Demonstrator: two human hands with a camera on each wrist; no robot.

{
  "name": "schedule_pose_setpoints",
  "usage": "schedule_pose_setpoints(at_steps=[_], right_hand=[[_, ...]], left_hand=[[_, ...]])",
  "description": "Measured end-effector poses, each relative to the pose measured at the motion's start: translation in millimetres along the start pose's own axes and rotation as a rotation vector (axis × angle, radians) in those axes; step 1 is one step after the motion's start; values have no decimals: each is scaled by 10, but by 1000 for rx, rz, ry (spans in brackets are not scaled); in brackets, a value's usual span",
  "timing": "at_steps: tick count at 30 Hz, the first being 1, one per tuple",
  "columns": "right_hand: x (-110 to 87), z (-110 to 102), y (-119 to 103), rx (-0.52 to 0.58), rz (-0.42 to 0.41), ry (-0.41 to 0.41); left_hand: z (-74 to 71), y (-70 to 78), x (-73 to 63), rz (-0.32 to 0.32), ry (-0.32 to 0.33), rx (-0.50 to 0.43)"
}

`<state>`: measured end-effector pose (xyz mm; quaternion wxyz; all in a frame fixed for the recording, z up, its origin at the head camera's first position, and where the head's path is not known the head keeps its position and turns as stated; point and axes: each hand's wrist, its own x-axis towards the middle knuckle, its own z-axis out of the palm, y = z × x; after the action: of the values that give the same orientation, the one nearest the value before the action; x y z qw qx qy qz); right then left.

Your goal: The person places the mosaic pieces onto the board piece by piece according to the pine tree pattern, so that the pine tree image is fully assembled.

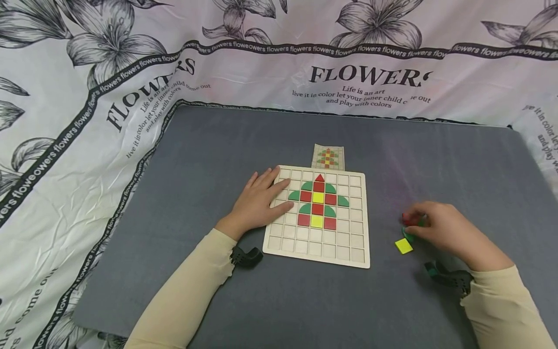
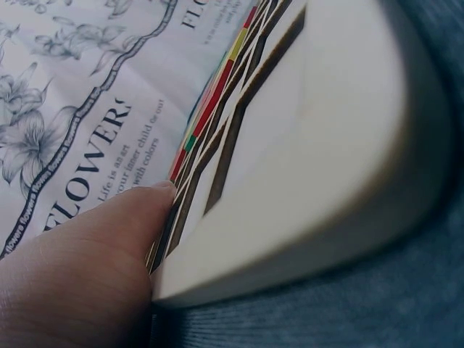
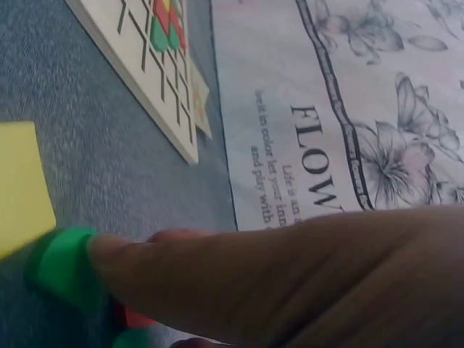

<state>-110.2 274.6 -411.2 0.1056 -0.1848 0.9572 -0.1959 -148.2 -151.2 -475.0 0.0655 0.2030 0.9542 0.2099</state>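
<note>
A pale wooden grid board (image 1: 305, 249) bears red squares, yellow squares, green quarter-rounds and a red triangle (image 1: 319, 178) on top, set in a tree shape. My left hand (image 1: 257, 201) lies with fingers spread over its left edge; in the left wrist view the thumb (image 2: 109, 232) rests on the board's surface. Right of the board, my right hand (image 1: 446, 232) has its fingers curled down over loose pieces. Its thumb presses a green piece (image 3: 69, 268) against the fingers, which are mostly hidden. A yellow square (image 1: 403, 246) lies beside it, and a red piece (image 3: 135, 315) shows under the hand.
A small pattern card (image 1: 328, 157) with a coloured tree sits behind the board's far edge. Dark grey cloth (image 1: 209, 145) covers the table, and a white flower-printed sheet (image 1: 261, 77) hangs around the back and left. Black camera mounts jut from both wrists.
</note>
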Motion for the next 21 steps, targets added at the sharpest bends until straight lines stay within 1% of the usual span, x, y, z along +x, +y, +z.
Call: schedule_pose_setpoints(at_steps=[8,10,17,19,21], right_hand=[[-68,3,54,33,52,-86],[-82,11,63,34,54,-97],[-97,35,32,36,52,-117],[-90,37,2,35,38,-106],[-71,38,-38,30,-1,-73]], left_hand=[[-1,-11,-9,-3,4,6],[-3,-6,-8,-2,3,4],[1,3,-3,-4,2,7],[4,-1,-1,-3,5,9],[10,-9,1,-1,7,11]])
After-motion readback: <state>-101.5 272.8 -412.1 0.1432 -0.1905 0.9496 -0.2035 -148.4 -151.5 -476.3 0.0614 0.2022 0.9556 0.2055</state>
